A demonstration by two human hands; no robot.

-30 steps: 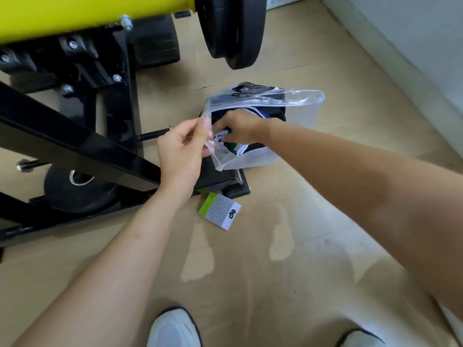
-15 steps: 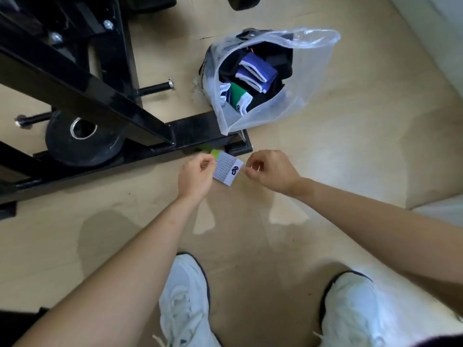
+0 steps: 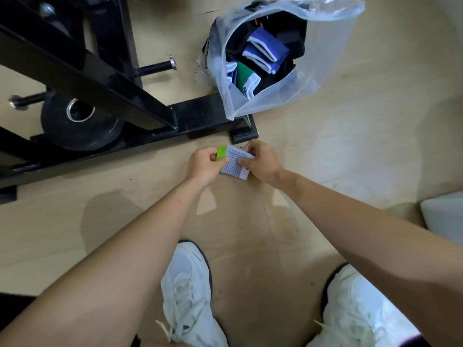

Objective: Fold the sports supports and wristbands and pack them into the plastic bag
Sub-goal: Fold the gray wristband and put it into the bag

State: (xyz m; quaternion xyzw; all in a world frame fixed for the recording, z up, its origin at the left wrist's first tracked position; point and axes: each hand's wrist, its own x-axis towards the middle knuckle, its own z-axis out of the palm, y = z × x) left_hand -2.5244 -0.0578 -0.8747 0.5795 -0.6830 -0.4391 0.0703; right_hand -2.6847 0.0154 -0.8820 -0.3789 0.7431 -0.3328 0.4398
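A white dotted wristband with a green edge (image 3: 233,163) is held just above the floor between both hands. My left hand (image 3: 204,164) pinches its green end; my right hand (image 3: 261,160) pinches its right side. Beyond them a clear plastic bag (image 3: 323,53) lies open on the floor. Inside it are a blue and white wristband (image 3: 266,52), a green and white one (image 3: 246,78) and black supports (image 3: 288,33).
A black gym machine frame (image 3: 120,96) with a weight plate (image 3: 80,126) stands to the left, its foot (image 3: 244,132) close to my hands. My white shoes (image 3: 188,296) are below. A white object (image 3: 443,214) sits at the right edge.
Both hands left the bag's mouth and came down to the white wristband on the floor. They now pinch it at both ends and have lifted it slightly.
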